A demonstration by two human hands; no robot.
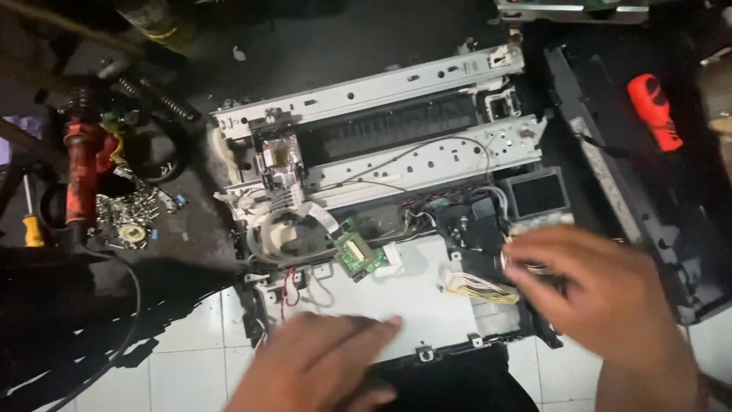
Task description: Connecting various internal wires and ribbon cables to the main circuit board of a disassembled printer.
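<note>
- Opened printer chassis (pixel 396 297) lies on a white tiled floor (pixel 191 351), cover off, insides showing.
- Left hand (pixel 320 362) at 6 o'clock, flat on the pale base plate's near edge, palm down, fingers (pixel 374 329) stretched out nearly straight; grips nothing, looks like it just steadies the frame.
- Right hand (pixel 602 297) at 4 o'clock, motion-blurred, over the black block (pixel 476 229) and wiring at the chassis' right end. Fingers loosely curled, pointing to 9 o'clock. Cannot tell if they pinch a wire or only touch; blur hides the tips.
- Yellow-white wire bundle (pixel 480 288) just beside the right fingertips, at their 8 o'clock.
- Small green circuit board (pixel 358 254) near centre, tilted, with a white flat ribbon cable (pixel 305 217) looping at its 10 o'clock.
- 2 metal rails (pixel 381 88) run across at 12 o'clock, a dark roller slot between them.
- Small grey screen panel (pixel 538 194) at 12 o'clock of the right hand.
- Red screwdriver handle (pixel 654 111) at 2 o'clock on a black plastic cover (pixel 648 221), well apart from both hands.
- Pile of loose screws (pixel 126 217) at 9 o'clock, by a red tool (pixel 80 168).
- Risks, as I judge them: a tug on the thin wires could rip a connector or snap a lead, since the right hand moves fast and close; the tilted board seems to hang on its cables, so a knock could strain the ribbon; sharp rail edges could nick fingers; the frame could slide on smooth tile if the left hand lifts.
</note>
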